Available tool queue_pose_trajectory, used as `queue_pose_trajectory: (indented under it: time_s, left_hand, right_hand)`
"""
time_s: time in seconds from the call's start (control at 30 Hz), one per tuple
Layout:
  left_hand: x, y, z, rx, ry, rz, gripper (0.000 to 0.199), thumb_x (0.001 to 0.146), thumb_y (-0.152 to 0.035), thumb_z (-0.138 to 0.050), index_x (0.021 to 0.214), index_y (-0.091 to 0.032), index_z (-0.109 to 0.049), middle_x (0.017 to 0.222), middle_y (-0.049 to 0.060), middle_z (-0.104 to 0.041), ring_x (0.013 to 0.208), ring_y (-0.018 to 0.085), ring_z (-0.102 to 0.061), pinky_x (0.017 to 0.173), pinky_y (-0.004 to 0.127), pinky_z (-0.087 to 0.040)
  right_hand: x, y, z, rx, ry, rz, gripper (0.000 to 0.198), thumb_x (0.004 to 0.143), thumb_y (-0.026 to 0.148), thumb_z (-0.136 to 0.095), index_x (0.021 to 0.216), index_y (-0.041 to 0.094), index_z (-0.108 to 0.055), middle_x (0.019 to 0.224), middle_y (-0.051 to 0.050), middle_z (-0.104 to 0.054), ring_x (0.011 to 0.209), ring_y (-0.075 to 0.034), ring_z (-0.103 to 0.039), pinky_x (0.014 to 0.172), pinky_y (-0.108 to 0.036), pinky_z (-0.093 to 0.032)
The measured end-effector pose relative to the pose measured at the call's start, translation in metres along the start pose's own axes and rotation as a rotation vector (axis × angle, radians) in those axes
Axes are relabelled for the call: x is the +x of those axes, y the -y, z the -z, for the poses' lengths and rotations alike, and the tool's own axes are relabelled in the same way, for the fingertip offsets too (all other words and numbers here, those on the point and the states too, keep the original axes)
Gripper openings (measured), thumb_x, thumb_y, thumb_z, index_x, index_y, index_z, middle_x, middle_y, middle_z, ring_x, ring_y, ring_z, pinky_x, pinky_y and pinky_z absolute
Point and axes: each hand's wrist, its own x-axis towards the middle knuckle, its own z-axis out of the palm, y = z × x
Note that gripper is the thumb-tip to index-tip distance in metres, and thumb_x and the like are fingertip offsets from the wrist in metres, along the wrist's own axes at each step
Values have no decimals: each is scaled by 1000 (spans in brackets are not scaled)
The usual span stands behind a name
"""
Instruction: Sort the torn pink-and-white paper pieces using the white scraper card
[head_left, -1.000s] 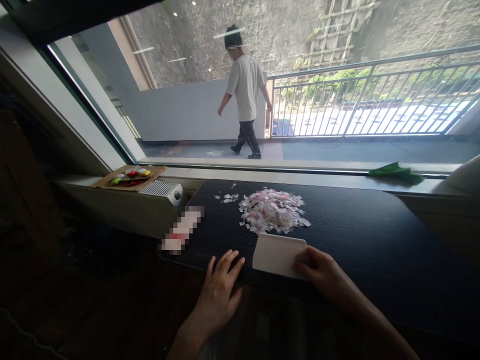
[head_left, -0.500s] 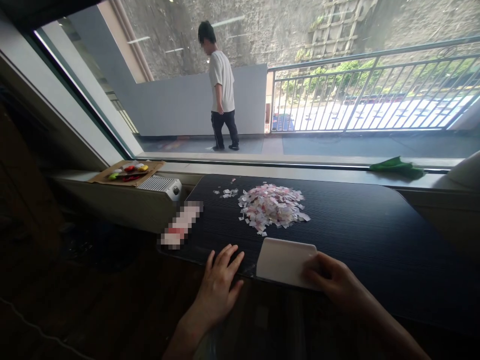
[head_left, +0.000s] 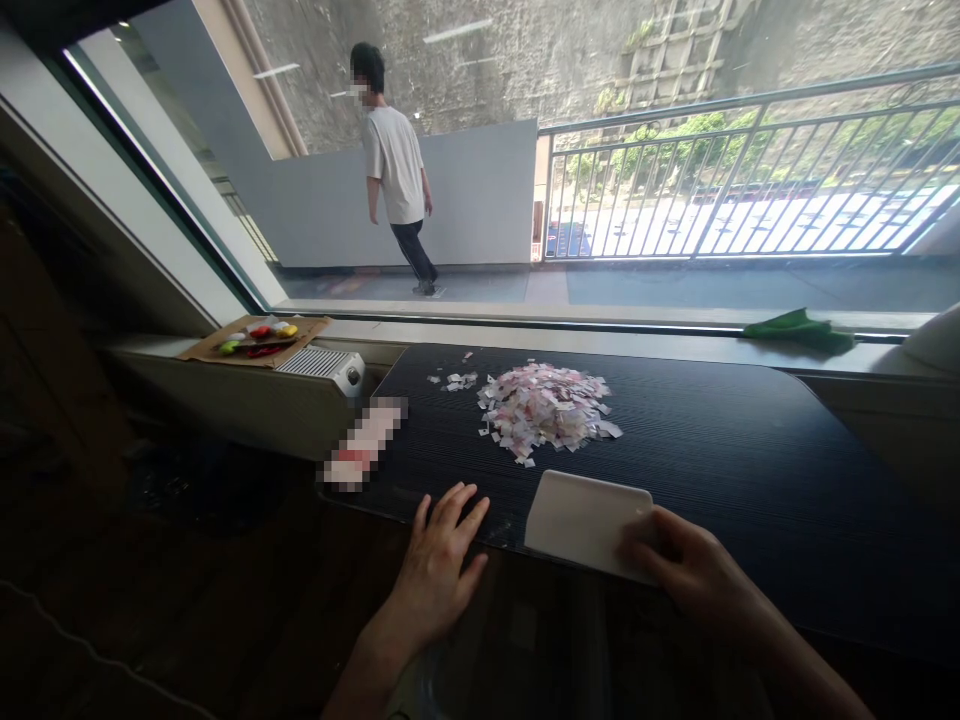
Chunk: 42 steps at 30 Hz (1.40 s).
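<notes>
A shallow white rectangular tray (head_left: 585,515) lies at the near edge of the black table (head_left: 720,440). My right hand (head_left: 679,555) is closed on its right end, thumb and fingers gripping the rim. Left of the tray, my left hand (head_left: 446,550) rests at the table's edge with fingers spread, holding nothing. Beyond both hands is a heap of small pale pink and white paper pieces (head_left: 547,408). A few loose paper pieces (head_left: 459,382) lie to the heap's left.
A blurred pinkish-white strip (head_left: 364,445) lies on the table's left edge. On the sill are cardboard with colourful items (head_left: 259,340), a white slatted appliance (head_left: 322,365) and a green cloth or bag (head_left: 802,330). Outside the window, a person (head_left: 394,165) walks by.
My right hand has slid the tray slightly to the right along the table's edge. My left hand has hardly moved. The person outside has moved left.
</notes>
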Motion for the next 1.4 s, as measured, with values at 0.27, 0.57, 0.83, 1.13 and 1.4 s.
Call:
queue_pose_trajectory:
  time_s: [0.27, 0.57, 0.83, 1.13, 1.4]
  left_hand:
    - [1, -3, 0, -5, 25, 29, 59, 79, -11, -49, 136, -24, -44, 144, 10, -45, 137, 27, -35, 112, 58, -25]
    - [1, -3, 3, -1, 46, 18, 56, 81, -14, -49, 137, -22, -44, 144, 11, -44, 137, 27, -34, 112, 58, -25]
    - [2, -6, 6, 3, 85, 58, 57, 81, -12, -49, 137, -23, -43, 146, 10, -42, 138, 27, -32, 113, 60, -22]
    - [2, -5, 5, 7, 101, 69, 59, 80, -10, -46, 138, -22, -43, 148, 10, -40, 140, 27, -30, 113, 61, -21]
    - [2, -4, 5, -1, 114, 62, 59, 80, -11, -47, 138, -22, -43, 148, 11, -40, 139, 28, -30, 112, 62, -21]
  right_hand:
    - [9, 1, -3, -57, 18, 12, 22, 76, 40, -57, 76, 19, -63, 73, -3, -65, 69, -20, -61, 61, -30, -46]
    - [0, 3, -2, 24, -44, -2, 23, 73, 41, -57, 74, 19, -63, 68, -1, -63, 66, -19, -58, 60, -29, -45]
    - [7, -2, 6, -11, 36, 25, 23, 76, 41, -56, 78, 19, -62, 72, -2, -63, 69, -20, -59, 62, -30, -47]
    - [43, 14, -2, -237, -342, 91, 23, 78, 43, -52, 80, 22, -60, 68, -2, -63, 65, -21, -58, 61, -32, -42]
    - [41, 33, 10, -421, -306, 81, 21, 77, 44, -51, 77, 24, -57, 62, 0, -61, 60, -20, -58, 55, -29, -39]
